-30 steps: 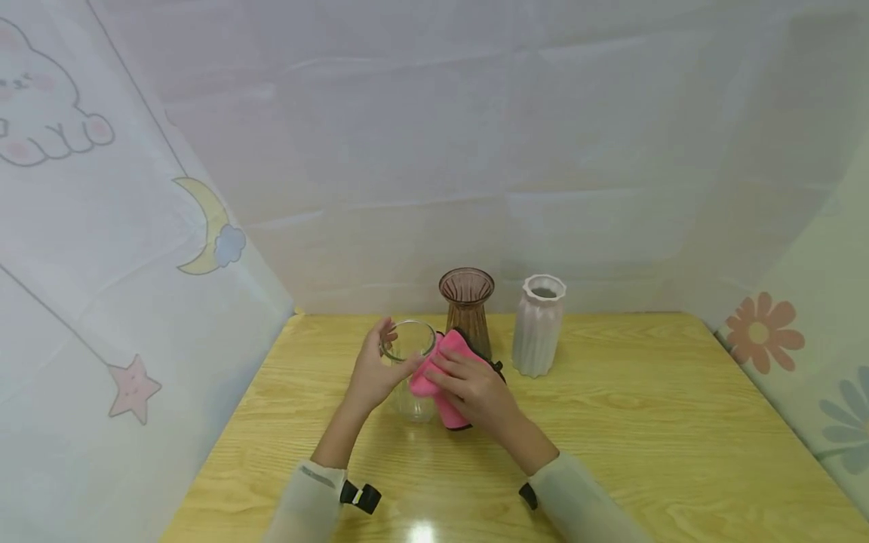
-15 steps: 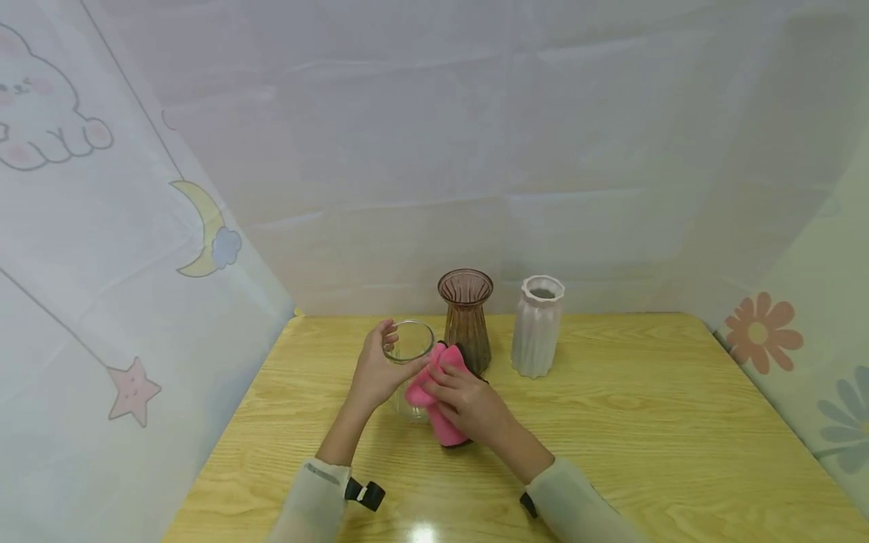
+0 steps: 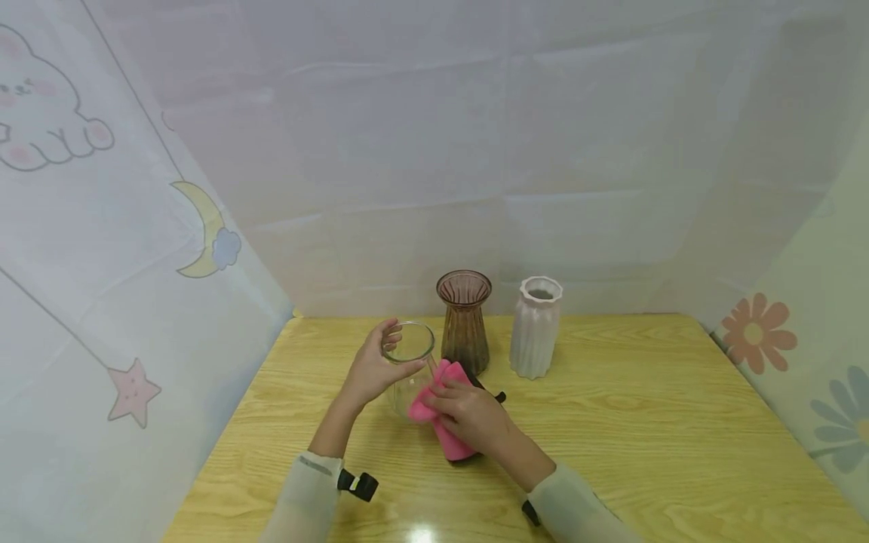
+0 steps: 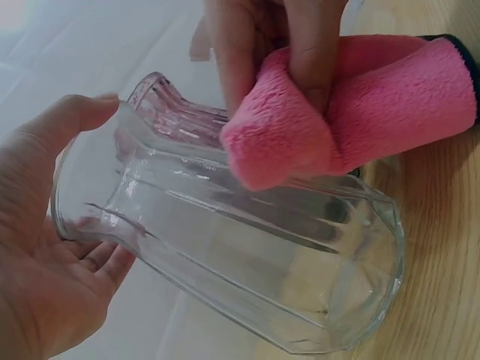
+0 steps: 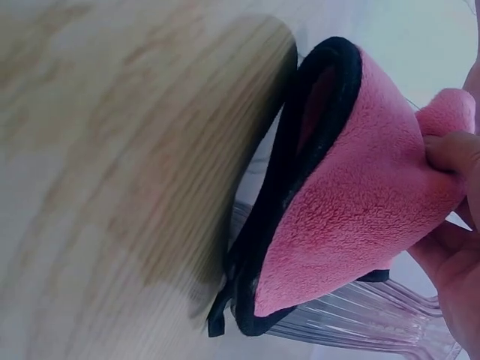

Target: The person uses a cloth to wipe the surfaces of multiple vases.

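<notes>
A clear glass vase (image 4: 232, 232) with a flared neck stands on the table, tilted across the left wrist view. My left hand (image 3: 372, 368) grips it round the neck just below the rim, thumb on the near side and fingers on the far side. In my right hand (image 3: 475, 413) is a plush pink cloth (image 4: 405, 94) with black edging, pinched between thumb and fingers. A bunched part of the cloth lies against the side of the glass. The rest hangs down toward the tabletop, its black-edged fold (image 5: 300, 180) facing the right wrist camera.
Behind the cloth stands a ribbed brown-purple glass vase (image 3: 465, 324), close to the work. A white fluted vase (image 3: 535, 332) is to its right. The wooden table (image 3: 624, 422) ends at a pale backdrop (image 3: 407, 151) with printed cartoon figures on the side panels.
My right hand has slid the cloth down along the side of the clear vase, toward its base. The left hand keeps its grip on the neck.
</notes>
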The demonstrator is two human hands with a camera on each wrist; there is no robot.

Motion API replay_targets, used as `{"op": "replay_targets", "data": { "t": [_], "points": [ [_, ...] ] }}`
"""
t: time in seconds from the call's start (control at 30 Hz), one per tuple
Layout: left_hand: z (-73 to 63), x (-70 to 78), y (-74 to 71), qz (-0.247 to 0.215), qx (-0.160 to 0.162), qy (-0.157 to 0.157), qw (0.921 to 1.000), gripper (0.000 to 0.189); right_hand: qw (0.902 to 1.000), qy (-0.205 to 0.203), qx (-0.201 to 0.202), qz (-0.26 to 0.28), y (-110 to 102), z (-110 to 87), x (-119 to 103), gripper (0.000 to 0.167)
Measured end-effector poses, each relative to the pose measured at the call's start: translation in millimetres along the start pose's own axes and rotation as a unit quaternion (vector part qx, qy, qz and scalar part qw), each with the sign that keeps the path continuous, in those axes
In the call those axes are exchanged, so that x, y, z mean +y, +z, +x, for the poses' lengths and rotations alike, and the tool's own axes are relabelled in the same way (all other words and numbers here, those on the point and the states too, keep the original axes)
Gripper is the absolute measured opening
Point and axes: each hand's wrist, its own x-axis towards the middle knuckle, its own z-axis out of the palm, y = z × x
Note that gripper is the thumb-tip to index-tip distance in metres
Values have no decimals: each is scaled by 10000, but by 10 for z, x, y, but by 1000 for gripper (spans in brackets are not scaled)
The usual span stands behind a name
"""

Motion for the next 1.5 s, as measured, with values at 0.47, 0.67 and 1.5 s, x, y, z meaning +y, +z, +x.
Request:
{"op": "replay_targets", "data": {
  "t": [0.47, 0.67, 1.5],
  "points": [
    [82, -61, -212, -93, -1051, 351, 9938, 96, 9946, 456, -878, 319, -41, -32, -59, 31],
    [5, 19, -121, -67, -548, 274, 9981, 107, 9988, 58, 348, 333, -223, -27, 30, 39],
    [-71, 225, 140, 1044, 772, -403, 9907, 105, 9914, -372, 1202, 346, -16, 126, 155, 48]
  ]
}}
